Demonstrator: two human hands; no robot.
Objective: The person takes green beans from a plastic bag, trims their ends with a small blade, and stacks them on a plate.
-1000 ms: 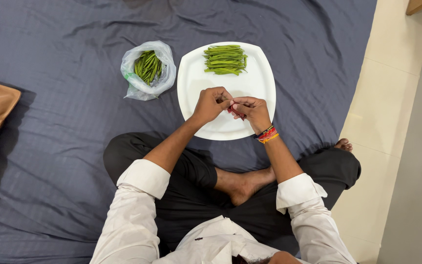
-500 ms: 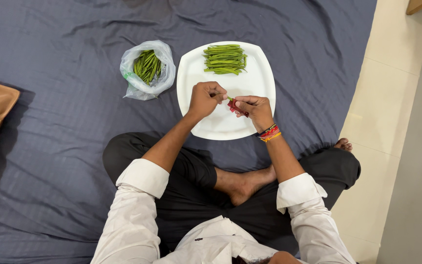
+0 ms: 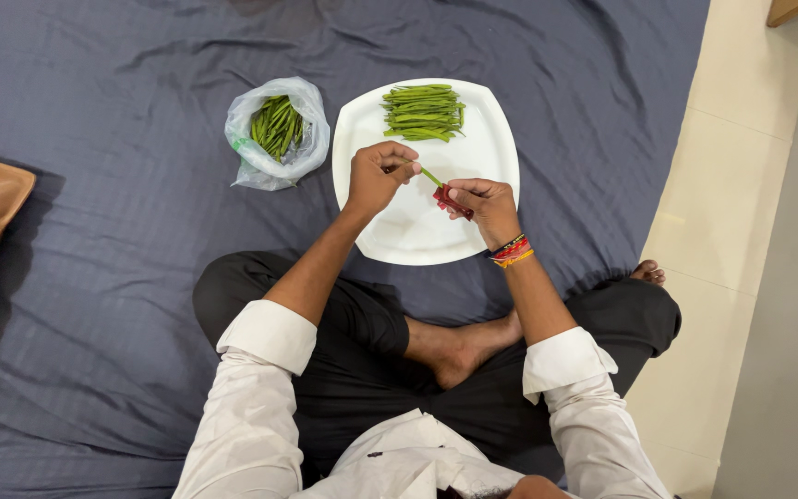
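The thin green bean pod (image 3: 429,176) was stretched over the square white plate (image 3: 473,157), pinched at one end by the left hand (image 3: 376,176), its other end at the small red-handled tool (image 3: 447,200) clamped in the right hand (image 3: 487,205). A second earlier both hands were bunched together; the left had since pulled away, so a pod looked part-trimmed. A neat pile of green pods (image 3: 423,113) lay at the plate's far edge, and a clear plastic bag of more pods (image 3: 277,129) sat just left on the dark blue sheet (image 3: 122,185).

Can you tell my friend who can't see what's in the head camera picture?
A person sits cross-legged on a dark blue sheet, the left hand holding a green bean over a white plate and the right hand gripping a small red tool. Beans lie piled on the plate; more fill a plastic bag.
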